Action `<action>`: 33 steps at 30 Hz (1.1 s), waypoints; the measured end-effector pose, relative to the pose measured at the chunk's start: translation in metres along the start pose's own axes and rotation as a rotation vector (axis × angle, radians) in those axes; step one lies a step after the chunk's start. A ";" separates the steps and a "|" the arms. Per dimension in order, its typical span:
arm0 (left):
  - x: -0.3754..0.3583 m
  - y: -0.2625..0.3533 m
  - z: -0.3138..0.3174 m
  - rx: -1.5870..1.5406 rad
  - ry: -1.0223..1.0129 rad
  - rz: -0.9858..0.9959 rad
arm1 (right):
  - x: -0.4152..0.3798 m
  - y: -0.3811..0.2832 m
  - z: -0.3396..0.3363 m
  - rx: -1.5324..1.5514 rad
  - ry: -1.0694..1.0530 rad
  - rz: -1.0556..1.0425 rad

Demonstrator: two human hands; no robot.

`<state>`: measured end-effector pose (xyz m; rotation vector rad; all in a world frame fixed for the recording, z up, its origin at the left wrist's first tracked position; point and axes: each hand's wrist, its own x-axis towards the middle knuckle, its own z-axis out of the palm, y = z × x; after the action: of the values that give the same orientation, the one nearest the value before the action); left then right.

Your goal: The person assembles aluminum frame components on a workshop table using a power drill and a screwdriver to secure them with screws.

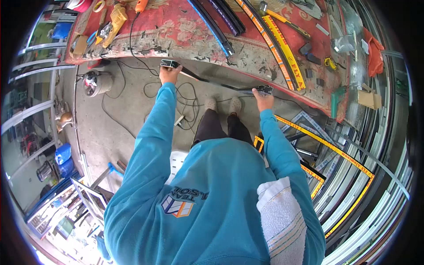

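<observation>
My left hand (169, 75) is closed around one cut end of a black aluminium frame (192, 75), just off the bench's front edge. My right hand (264, 100) grips the other black profile end (264, 89), its thumb up against the hollow section. From both ends dark bars run inward and away from me, with a greyish stretch between them; how they join is too small to tell. The frame is held in the air above the floor, in front of my feet (235, 106).
A carpet-covered bench (185, 39) carries long profiles (282, 48), a hammer (289, 22), a tape measure (330, 64) and an orange-tipped corded tool (141, 6). Cables (187, 104) trail over the floor near a bucket (98, 84). Yellow-taped frames (349, 154) lean at right.
</observation>
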<state>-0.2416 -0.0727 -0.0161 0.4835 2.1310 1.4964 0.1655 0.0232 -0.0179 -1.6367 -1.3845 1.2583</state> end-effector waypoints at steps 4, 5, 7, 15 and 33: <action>0.008 0.000 0.014 0.187 0.000 -0.008 | 0.017 0.023 0.009 0.235 0.071 0.039; 0.012 -0.002 0.018 0.225 0.006 -0.007 | 0.021 0.026 0.005 0.229 0.073 0.051; 0.011 -0.010 0.020 0.267 0.002 -0.016 | 0.021 0.010 -0.005 0.077 0.028 0.159; 0.016 -0.004 0.016 0.456 0.043 0.043 | 0.030 -0.007 -0.003 -0.128 0.016 0.169; 0.038 -0.028 -0.019 0.277 -0.315 -0.119 | -0.020 0.028 -0.090 -0.522 -0.383 0.268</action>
<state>-0.2838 -0.0767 -0.0442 0.6316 2.0778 0.9905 0.2594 0.0069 -0.0083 -2.0582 -1.8964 1.5086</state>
